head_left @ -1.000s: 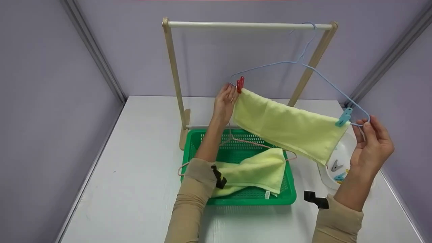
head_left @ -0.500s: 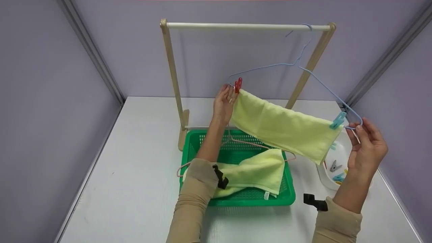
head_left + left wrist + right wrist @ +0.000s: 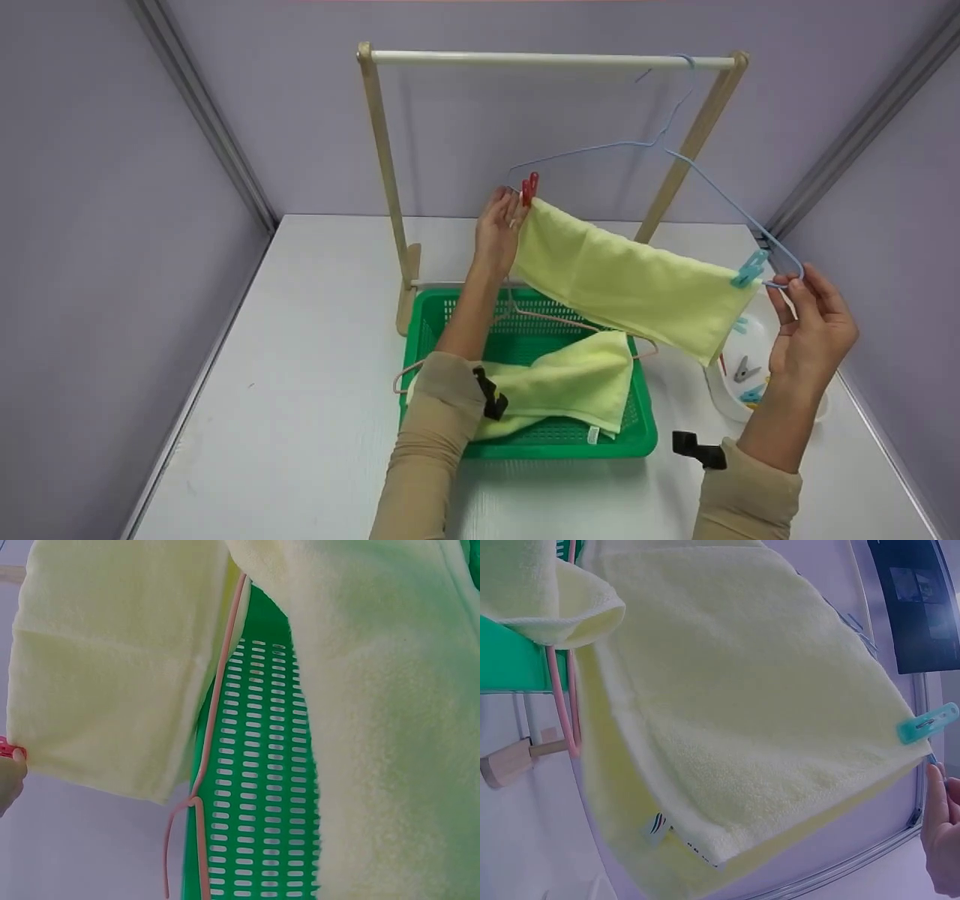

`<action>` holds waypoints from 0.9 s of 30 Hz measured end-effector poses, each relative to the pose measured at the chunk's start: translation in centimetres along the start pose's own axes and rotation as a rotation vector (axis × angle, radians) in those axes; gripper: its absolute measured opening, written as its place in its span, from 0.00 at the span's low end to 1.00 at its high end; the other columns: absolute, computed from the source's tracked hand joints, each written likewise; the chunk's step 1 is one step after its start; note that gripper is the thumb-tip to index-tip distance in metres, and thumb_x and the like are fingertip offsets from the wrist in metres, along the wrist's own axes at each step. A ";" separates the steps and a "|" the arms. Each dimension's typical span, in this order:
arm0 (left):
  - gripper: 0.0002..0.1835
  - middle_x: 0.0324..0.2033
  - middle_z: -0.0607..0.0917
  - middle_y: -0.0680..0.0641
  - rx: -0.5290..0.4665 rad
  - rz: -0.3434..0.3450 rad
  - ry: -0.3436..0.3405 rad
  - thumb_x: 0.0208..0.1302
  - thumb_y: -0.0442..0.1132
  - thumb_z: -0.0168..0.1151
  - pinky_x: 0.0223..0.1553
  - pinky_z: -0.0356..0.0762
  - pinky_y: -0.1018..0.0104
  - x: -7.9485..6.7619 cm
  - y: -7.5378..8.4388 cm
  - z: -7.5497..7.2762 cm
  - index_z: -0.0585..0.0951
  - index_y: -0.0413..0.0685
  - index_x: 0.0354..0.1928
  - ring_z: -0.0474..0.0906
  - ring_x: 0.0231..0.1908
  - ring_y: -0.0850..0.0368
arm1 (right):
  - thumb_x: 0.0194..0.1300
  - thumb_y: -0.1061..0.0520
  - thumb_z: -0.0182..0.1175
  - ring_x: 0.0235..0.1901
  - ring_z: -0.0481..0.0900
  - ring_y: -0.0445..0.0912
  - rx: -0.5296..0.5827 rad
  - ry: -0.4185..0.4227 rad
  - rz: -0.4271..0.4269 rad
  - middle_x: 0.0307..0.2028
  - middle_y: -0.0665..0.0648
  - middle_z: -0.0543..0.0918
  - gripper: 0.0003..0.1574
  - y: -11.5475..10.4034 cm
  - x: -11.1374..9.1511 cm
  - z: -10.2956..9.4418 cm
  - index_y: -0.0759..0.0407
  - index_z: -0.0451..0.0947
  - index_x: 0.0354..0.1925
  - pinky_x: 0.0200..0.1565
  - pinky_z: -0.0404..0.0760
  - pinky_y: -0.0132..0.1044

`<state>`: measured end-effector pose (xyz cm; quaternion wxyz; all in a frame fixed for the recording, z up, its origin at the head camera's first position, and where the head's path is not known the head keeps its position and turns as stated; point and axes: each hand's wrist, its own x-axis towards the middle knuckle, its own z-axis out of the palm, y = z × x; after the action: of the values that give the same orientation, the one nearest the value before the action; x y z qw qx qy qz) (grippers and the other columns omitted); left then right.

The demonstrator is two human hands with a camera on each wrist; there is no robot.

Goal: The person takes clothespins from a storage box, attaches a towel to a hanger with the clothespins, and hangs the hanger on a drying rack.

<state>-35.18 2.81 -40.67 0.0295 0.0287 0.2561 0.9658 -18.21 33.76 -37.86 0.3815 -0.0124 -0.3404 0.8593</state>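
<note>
A blue wire hanger has its hook over the white rail of the rack at the right end. Folded over its lower bar is a pale yellow towel, which slants down to the right. A red clothespin clips the towel's left top corner, a turquoise clothespin its right one. My left hand holds the hanger's left corner beside the red clothespin. With thumb and fingers, my right hand pinches the hanger's right corner. In the right wrist view the towel's tag shows at the lower edge.
The wooden drying rack stands at the back. Before it, a green basket holds another yellow towel and a pink hanger reaching past its sides. A white bowl of clothespins sits at right, partly behind my right arm.
My right hand and the hanger's right end have shifted left and slightly down. My left hand, the red clothespin and the hook have hardly moved.
</note>
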 end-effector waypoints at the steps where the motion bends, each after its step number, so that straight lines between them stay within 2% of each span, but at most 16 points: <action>1: 0.28 0.68 0.50 0.39 0.004 0.001 -0.006 0.72 0.31 0.39 0.60 0.58 0.61 0.0 0.0 0.0 0.45 0.35 0.69 0.52 0.65 0.49 | 0.50 0.78 0.62 0.30 0.80 0.55 -0.002 0.004 0.003 0.32 0.69 0.77 0.21 0.0 0.0 0.0 0.82 0.73 0.45 0.35 0.79 0.40; 7: 0.27 0.68 0.49 0.37 0.016 0.014 -0.048 0.72 0.30 0.37 0.61 0.54 0.59 -0.6 0.3 0.4 0.44 0.33 0.69 0.51 0.65 0.47 | 0.50 0.78 0.62 0.31 0.80 0.55 -0.008 0.019 0.016 0.33 0.69 0.77 0.21 0.7 0.3 0.0 0.81 0.73 0.45 0.36 0.78 0.40; 11: 0.27 0.67 0.51 0.37 0.120 0.036 -0.073 0.72 0.30 0.40 0.61 0.55 0.59 -2.0 1.2 0.9 0.47 0.33 0.68 0.53 0.65 0.48 | 0.50 0.78 0.62 0.32 0.80 0.55 0.009 0.030 0.036 0.34 0.69 0.77 0.21 1.4 0.6 -0.2 0.81 0.73 0.46 0.37 0.78 0.40; 14: 0.27 0.67 0.54 0.38 0.344 0.059 -0.106 0.70 0.31 0.43 0.60 0.57 0.61 -4.1 2.4 1.5 0.50 0.33 0.68 0.56 0.64 0.48 | 0.51 0.78 0.61 0.33 0.80 0.55 0.016 0.038 0.050 0.34 0.68 0.77 0.21 1.9 0.8 -0.5 0.81 0.73 0.46 0.38 0.78 0.40; 19: 0.28 0.65 0.59 0.41 0.849 0.096 -0.197 0.69 0.35 0.48 0.58 0.60 0.64 -9.0 5.3 1.2 0.55 0.37 0.68 0.60 0.62 0.52 | 0.51 0.78 0.61 0.35 0.80 0.55 0.027 0.040 0.065 0.35 0.69 0.77 0.22 2.4 1.1 -0.7 0.81 0.72 0.47 0.41 0.77 0.41; 21: 0.28 0.65 0.59 0.42 1.011 0.125 -0.236 0.69 0.38 0.50 0.58 0.60 0.63 -11.1 6.6 0.5 0.56 0.39 0.67 0.60 0.62 0.53 | 0.51 0.77 0.62 0.36 0.80 0.55 0.017 0.044 0.072 0.36 0.68 0.77 0.22 2.5 1.1 -0.8 0.80 0.72 0.47 0.42 0.76 0.41; 24: 0.28 0.66 0.58 0.41 1.195 0.181 -0.277 0.70 0.40 0.49 0.59 0.58 0.58 -13.9 8.1 -1.3 0.56 0.39 0.68 0.57 0.63 0.51 | 0.50 0.75 0.63 0.38 0.79 0.54 -0.024 0.056 0.083 0.38 0.67 0.77 0.23 2.6 1.2 -0.8 0.78 0.73 0.48 0.44 0.75 0.40; 27: 0.29 0.67 0.55 0.41 1.379 0.196 -0.241 0.70 0.44 0.49 0.61 0.53 0.52 -16.6 9.1 -3.7 0.56 0.40 0.68 0.51 0.65 0.49 | 0.51 0.74 0.64 0.40 0.79 0.54 -0.060 0.063 0.097 0.40 0.66 0.76 0.23 2.7 1.2 -0.9 0.76 0.73 0.48 0.45 0.74 0.40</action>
<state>-19.32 -8.11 -39.98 -0.0542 0.1705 0.8008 0.5716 -20.61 33.80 -39.90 0.3493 -0.0675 -0.3529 0.8654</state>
